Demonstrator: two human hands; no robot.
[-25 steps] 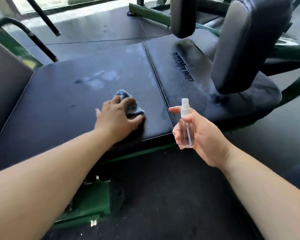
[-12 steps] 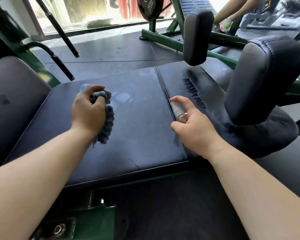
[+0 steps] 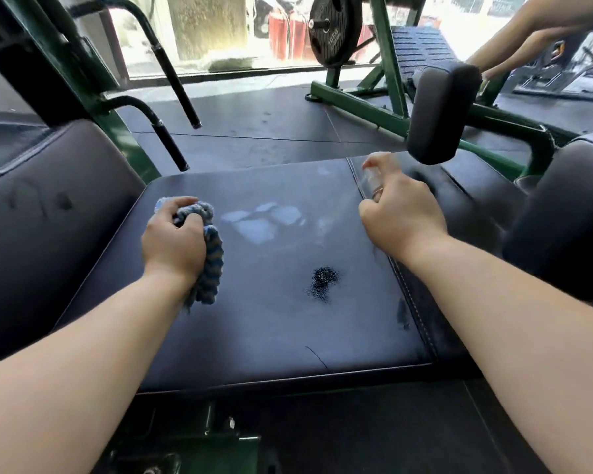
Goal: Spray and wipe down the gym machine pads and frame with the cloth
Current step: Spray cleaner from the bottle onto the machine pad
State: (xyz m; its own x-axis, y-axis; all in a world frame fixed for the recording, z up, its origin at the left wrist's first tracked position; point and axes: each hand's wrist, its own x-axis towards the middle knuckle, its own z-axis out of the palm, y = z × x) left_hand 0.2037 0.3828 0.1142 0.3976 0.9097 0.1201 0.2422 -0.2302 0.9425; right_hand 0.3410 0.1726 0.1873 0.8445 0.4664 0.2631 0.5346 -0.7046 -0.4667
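1. The pad (image 3: 271, 336) has a wet spot (image 3: 323, 281) mid-surface; wipe it before it dries.
2. The left hand (image 3: 173, 242), fingers curled round the bunched cloth (image 3: 210, 265), is at the pad's left: press flat, sweep overlapping strokes.
3. The right hand (image 3: 403, 217) grips the bottle (image 3: 372, 181), forefinger over its top; aim low, spray sparingly.
4. The roller (image 3: 440, 114) beyond probably comes next.

Bare L forearm (image 3: 65, 354) & R forearm (image 3: 528, 319), uncovered up to the wrists and back to the lower corners, smooth, looking wider nearer the cam. L grip (image 3: 173, 239) & R grip (image 3: 403, 222) bare too, knuckles plain to see, R fingertips (image 3: 368, 164) blurred. Clothing out of view.
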